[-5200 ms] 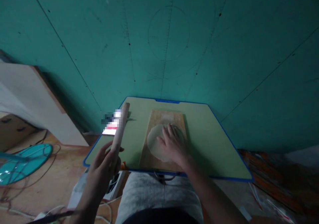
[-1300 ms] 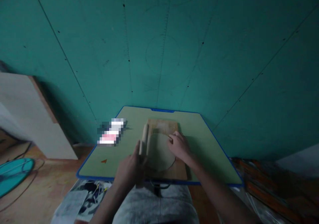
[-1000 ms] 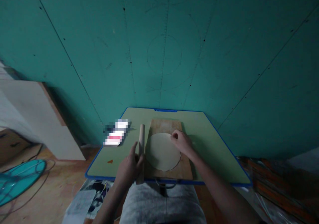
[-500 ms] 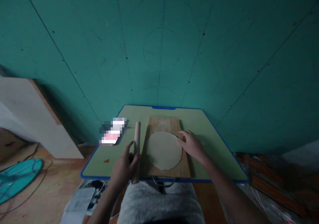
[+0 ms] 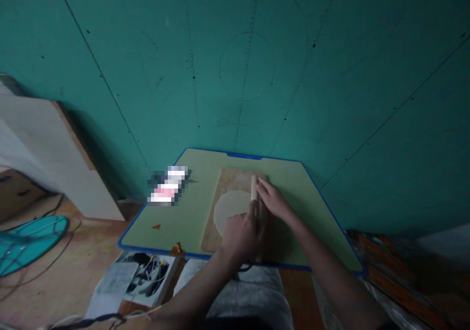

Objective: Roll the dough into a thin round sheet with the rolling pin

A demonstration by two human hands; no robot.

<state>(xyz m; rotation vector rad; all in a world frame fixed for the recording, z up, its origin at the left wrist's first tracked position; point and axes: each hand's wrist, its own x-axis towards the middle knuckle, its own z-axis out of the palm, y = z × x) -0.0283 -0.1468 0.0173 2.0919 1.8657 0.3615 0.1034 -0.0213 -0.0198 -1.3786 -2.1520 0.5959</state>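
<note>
A rolling pin (image 5: 254, 188) lies lengthwise over the right side of a thin round sheet of dough (image 5: 229, 207). The dough rests on a wooden board (image 5: 216, 195). My left hand (image 5: 243, 229) is closed around the nearer part of the pin, hiding it and part of the dough. At the pin's far end, my right hand (image 5: 272, 198) grips it from the right, fingers pressed against the wood.
The board stands on a small pale green table (image 5: 301, 212) with a blue rim. A phone, blurred out (image 5: 169, 185), is at the left, with a small orange scrap (image 5: 156, 226) nearer. A green wall (image 5: 205, 75) rises behind. Below left sits a box of cables (image 5: 150, 276).
My left hand has brought the rolling pin from left of the board onto the dough's right side. My right hand has moved from the dough's edge to the pin's far end.
</note>
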